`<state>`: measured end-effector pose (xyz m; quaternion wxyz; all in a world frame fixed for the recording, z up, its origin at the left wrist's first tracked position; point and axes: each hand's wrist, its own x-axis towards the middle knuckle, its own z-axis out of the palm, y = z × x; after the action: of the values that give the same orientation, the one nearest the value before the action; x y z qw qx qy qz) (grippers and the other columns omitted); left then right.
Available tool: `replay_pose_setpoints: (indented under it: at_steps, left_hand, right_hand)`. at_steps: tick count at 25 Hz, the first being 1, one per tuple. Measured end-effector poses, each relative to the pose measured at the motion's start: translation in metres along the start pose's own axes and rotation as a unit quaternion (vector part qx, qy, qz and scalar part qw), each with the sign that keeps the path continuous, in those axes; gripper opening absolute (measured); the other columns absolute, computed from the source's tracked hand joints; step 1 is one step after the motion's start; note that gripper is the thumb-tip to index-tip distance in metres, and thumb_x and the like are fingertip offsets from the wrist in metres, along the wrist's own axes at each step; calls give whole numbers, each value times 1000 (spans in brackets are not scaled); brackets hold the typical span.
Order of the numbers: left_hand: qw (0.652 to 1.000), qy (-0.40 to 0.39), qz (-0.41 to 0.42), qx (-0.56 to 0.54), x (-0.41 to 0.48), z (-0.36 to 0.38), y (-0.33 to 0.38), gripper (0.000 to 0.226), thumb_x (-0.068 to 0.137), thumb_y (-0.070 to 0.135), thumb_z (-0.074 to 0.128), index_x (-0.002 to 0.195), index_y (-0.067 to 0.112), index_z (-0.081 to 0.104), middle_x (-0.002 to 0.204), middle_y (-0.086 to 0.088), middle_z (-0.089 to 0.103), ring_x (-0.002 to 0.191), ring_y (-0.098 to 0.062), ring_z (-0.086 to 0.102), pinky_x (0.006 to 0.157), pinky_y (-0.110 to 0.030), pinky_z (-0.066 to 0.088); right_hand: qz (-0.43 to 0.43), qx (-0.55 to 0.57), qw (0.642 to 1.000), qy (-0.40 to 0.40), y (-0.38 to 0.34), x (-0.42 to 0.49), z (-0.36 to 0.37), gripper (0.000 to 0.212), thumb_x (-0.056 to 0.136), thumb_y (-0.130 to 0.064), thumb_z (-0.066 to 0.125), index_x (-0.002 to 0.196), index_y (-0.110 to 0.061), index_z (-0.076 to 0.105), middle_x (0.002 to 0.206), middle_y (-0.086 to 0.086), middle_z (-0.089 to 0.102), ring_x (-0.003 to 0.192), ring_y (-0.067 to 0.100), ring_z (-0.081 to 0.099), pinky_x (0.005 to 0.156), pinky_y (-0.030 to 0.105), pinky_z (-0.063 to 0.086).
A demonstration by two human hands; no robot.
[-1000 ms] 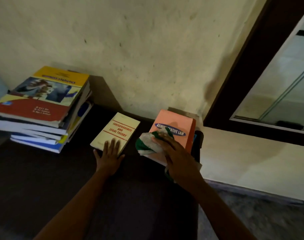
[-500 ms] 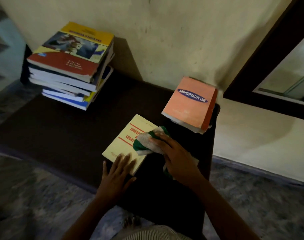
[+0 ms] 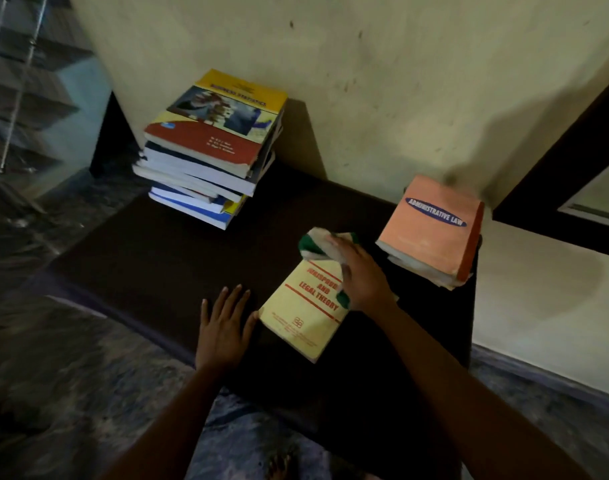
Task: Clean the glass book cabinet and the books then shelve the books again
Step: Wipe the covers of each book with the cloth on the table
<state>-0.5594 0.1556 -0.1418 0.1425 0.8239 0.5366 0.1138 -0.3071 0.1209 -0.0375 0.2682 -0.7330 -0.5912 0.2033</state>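
Observation:
A pale yellow book (image 3: 305,318) titled "Jurisprudence and Legal Theory" lies flat on the dark table (image 3: 178,258). My right hand (image 3: 360,275) presses a green and white cloth (image 3: 322,245) on the book's far end. My left hand (image 3: 225,323) lies flat on the table, fingers apart, its thumb against the book's left edge. An orange "Administrative Law" book (image 3: 431,228) sits on other books at the right. A tall stack of books (image 3: 213,147) stands at the back left.
The plastered wall (image 3: 365,81) runs right behind the table. A dark-framed glass panel (image 3: 587,202) shows at the right edge, and glass shelves (image 3: 26,84) at the far left. My bare foot (image 3: 282,465) is on the speckled floor below.
My right hand carried the cloth from the orange book to the yellow book. The yellow book slid toward me, and my left hand came off its cover to rest beside it.

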Motion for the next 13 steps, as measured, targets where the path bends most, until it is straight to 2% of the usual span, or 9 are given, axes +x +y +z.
replay_pose_setpoints:
  at_steps: [2,4,7,10,13]
  left_hand:
    - [1000,9,0,1,1,0,-1,77,89,64,7,138,19,46,148,-3,39,140,-24,27,113,-53,15]
    - [1000,19,5,9,1,3,-3,68,91,58,15,136,19,49,146,-3,42,139,-24,31,112,-54,18]
    - [1000,28,5,7,2,4,-4,64,91,53,18,137,20,46,148,-2,39,140,-23,28,114,-52,14]
    - [999,35,9,-9,3,4,-4,64,91,52,16,138,20,45,148,-2,38,141,-22,25,114,-49,9]
    - [999,46,9,-18,1,4,-5,69,96,56,7,135,18,49,144,-3,44,138,-23,32,112,-49,14]
  right_hand:
    - [39,-12,999,-23,12,26,16,60,94,-4,45,147,-23,24,148,6,33,136,23,32,110,35,28]
    - [73,-60,995,-43,19,35,38,70,91,-3,50,149,-22,16,152,7,26,140,23,25,114,35,21]
    - [16,-136,990,-10,17,21,70,71,90,-5,47,149,-25,13,153,6,25,143,22,17,115,37,13]
    - [-66,-109,991,-30,-2,-16,90,64,89,-10,45,147,-27,22,147,8,38,139,25,28,115,43,23]
    - [-118,-135,982,-61,-6,-60,108,55,87,-32,41,142,-29,37,140,5,47,131,22,41,106,41,37]
